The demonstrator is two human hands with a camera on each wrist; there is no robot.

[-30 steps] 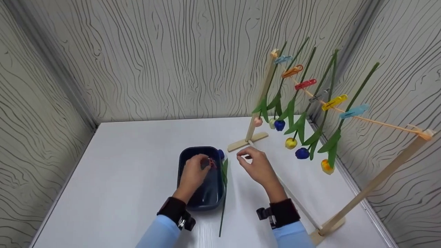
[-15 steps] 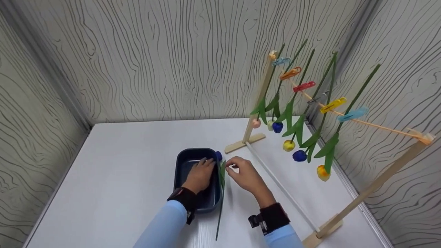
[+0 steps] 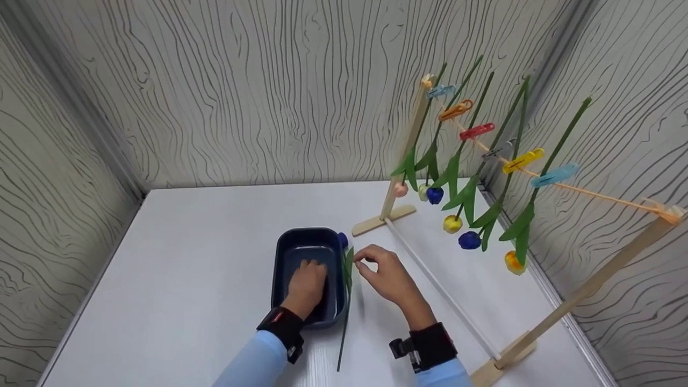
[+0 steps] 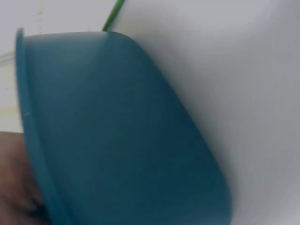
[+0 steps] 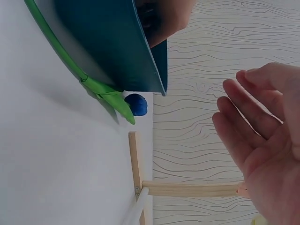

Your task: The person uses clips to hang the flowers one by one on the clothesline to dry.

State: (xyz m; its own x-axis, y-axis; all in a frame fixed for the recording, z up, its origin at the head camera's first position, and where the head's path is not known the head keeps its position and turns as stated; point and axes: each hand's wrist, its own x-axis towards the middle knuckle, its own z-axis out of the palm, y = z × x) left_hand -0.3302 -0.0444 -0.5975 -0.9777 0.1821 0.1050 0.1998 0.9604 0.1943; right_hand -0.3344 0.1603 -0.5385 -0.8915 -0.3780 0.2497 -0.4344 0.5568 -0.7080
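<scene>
My left hand (image 3: 307,284) reaches down inside a dark blue rectangular tub (image 3: 280,252), its fingers bent toward the floor of the tub. Its fingertips are hidden, so whether they hold anything cannot be seen; the left wrist view is mostly filled by the tub's outer wall (image 4: 117,117). Along the tub's right side lies an artificial blue tulip (image 5: 137,104) with green leaves (image 3: 349,266) and a long stem. My right hand (image 3: 388,275) hovers just right of those leaves, its fingers loosely bent with nothing between them.
On the right stands a wooden rack (image 3: 586,290) with a cord. Clothespins, among them a red clothespin (image 3: 477,131) and a yellow clothespin (image 3: 523,160), hold several tulips upside down on it. A white rod (image 3: 441,290) joins the rack's feet. Patterned walls (image 3: 258,97) enclose the white table (image 3: 188,279).
My left hand was near a red clothespin in the tub, then spread flat, and now sits lower with bent fingers. My right hand has moved left and down toward the loose tulip.
</scene>
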